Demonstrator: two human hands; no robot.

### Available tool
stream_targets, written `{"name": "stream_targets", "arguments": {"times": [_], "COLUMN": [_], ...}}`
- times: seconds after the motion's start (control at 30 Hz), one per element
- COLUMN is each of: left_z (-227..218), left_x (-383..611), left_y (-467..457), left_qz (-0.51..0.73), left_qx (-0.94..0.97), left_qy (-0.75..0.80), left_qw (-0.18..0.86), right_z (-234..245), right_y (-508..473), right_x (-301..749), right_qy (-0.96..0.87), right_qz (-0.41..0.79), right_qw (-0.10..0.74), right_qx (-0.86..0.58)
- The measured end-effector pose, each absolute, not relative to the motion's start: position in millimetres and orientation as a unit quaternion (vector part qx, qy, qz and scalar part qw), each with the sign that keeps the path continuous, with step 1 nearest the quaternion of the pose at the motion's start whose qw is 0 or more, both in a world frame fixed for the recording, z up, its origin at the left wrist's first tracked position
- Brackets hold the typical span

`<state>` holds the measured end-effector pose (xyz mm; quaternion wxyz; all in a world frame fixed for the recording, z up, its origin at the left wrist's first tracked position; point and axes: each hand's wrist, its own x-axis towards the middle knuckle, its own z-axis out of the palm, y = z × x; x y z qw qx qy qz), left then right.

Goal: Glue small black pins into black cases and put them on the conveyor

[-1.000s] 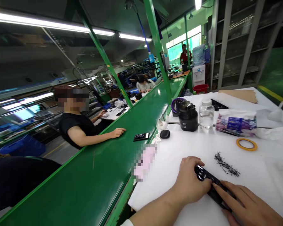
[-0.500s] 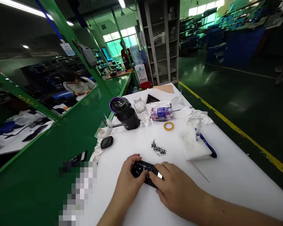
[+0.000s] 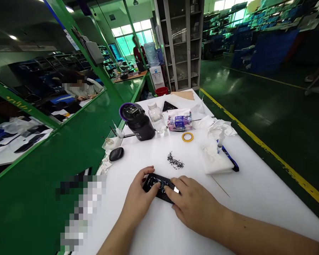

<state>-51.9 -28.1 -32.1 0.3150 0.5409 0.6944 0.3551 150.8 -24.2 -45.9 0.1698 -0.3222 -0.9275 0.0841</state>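
Observation:
A glossy black rectangular piece (image 3: 154,183), about the size of a phone, lies on the white tabletop between my hands; its exact kind I cannot make out. My left hand (image 3: 139,194) grips its left end, with the thumb on the top face and the fingers round the far edge. On the right end, my right hand (image 3: 190,202) has its fingers over the top and far edge and its thumb at the near side. A small bright patch shows by the right fingers. Just beyond lies a loose pile of thin black slivers (image 3: 175,161).
Behind stand a black flask (image 3: 140,124), a clear bottle (image 3: 157,118), a tissue pack (image 3: 179,121) and a yellow tape roll (image 3: 187,137). To the right, a syringe (image 3: 220,142) and a blue cutter (image 3: 230,158) rest by white wipes (image 3: 215,163). A black mouse-like object (image 3: 116,154) sits left.
The camera view has shifted slightly, so the bench items appear a little up and left. Both hands keep their hold on the black piece, with thumb and fingertips hardly shifted.

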Motion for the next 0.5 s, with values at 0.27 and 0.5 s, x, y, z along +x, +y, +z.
{"name": "stream_targets", "arguments": {"times": [0.27, 0.5], "left_z": [-37.3, -42.2], "left_x": [-50.3, -51.1], "left_y": [-29.4, -29.4], "left_qz": [0.304, 0.295], "left_qx": [0.618, 0.633], "left_qy": [0.684, 0.682], "left_qw": [0.241, 0.217], "right_z": [-46.8, -47.1], "right_y": [-26.8, -27.8], "right_x": [147.0, 147.5], "right_qy": [-0.926, -0.927], "right_qz": [0.072, 0.08], "right_qw": [0.161, 0.161], "right_qx": [-0.334, -0.33]}}
